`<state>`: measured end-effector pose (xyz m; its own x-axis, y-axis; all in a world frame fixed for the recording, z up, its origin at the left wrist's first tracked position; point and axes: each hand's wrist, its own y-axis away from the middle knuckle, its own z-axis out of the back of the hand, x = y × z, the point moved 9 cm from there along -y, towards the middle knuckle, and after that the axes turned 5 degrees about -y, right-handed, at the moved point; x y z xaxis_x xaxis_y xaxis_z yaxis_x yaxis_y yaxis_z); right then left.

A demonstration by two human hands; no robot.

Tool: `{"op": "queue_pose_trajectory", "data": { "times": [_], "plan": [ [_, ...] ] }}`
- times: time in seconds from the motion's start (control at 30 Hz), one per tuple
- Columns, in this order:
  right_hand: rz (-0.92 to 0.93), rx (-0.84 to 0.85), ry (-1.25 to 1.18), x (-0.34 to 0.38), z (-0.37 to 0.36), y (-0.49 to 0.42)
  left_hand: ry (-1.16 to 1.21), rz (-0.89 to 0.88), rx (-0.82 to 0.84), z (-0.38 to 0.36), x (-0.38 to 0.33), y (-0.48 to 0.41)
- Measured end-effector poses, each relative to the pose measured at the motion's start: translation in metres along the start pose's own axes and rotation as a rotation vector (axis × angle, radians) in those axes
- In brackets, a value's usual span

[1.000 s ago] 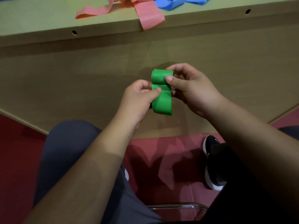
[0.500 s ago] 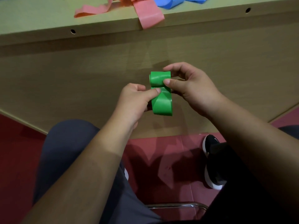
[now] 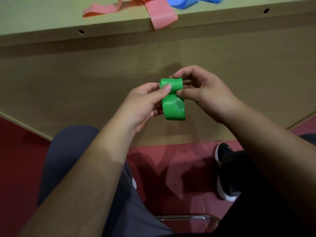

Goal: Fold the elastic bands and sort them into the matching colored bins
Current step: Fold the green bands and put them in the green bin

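Fingers (image 3: 166, 88) of the left hand (image 3: 143, 103) and right hand (image 3: 205, 94) pinched the green band (image 3: 172, 106), whose roll at twelve o'clock probably needed tight, even turns.

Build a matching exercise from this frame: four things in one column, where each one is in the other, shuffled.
1 green band
2 pink band
3 blue band
4 black shoe

A on the red floor
B pinched by the left hand and right hand
C draped over the table edge
D on the table, not overhanging

Pairs: 1-B, 2-C, 3-D, 4-A
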<state>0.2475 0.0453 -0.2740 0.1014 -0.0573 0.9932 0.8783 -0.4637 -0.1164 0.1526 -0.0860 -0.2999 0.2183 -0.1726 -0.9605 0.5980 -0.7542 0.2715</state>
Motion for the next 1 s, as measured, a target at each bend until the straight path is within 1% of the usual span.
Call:
{"op": "queue_pose_trajectory", "data": {
  "times": [0.13,0.3,0.47,0.63,0.73,0.87,1.0],
  "plan": [
    [-0.073,-0.016,-0.120,-0.005,0.001,0.000,0.003,-0.068,0.015,-0.002,-0.007,0.001],
    [-0.089,-0.026,-0.027,-0.007,0.002,0.002,-0.005,-0.158,0.029,-0.001,-0.016,0.001],
    [-0.067,-0.022,-0.079,-0.002,0.003,0.003,0.012,-0.129,0.069,-0.003,-0.017,0.003],
    [-0.041,0.002,-0.035,0.000,0.005,0.003,0.049,-0.124,0.105,-0.006,-0.015,0.001],
    [-0.039,0.016,-0.063,-0.001,0.005,0.002,0.000,-0.137,0.098,-0.003,-0.015,-0.002],
    [-0.117,0.079,-0.173,-0.004,-0.004,0.003,-0.047,-0.177,0.090,-0.002,-0.016,-0.002],
    [-0.208,-0.002,-0.219,-0.013,-0.003,0.004,-0.077,-0.227,0.078,0.000,-0.019,-0.002]
  ]
}}
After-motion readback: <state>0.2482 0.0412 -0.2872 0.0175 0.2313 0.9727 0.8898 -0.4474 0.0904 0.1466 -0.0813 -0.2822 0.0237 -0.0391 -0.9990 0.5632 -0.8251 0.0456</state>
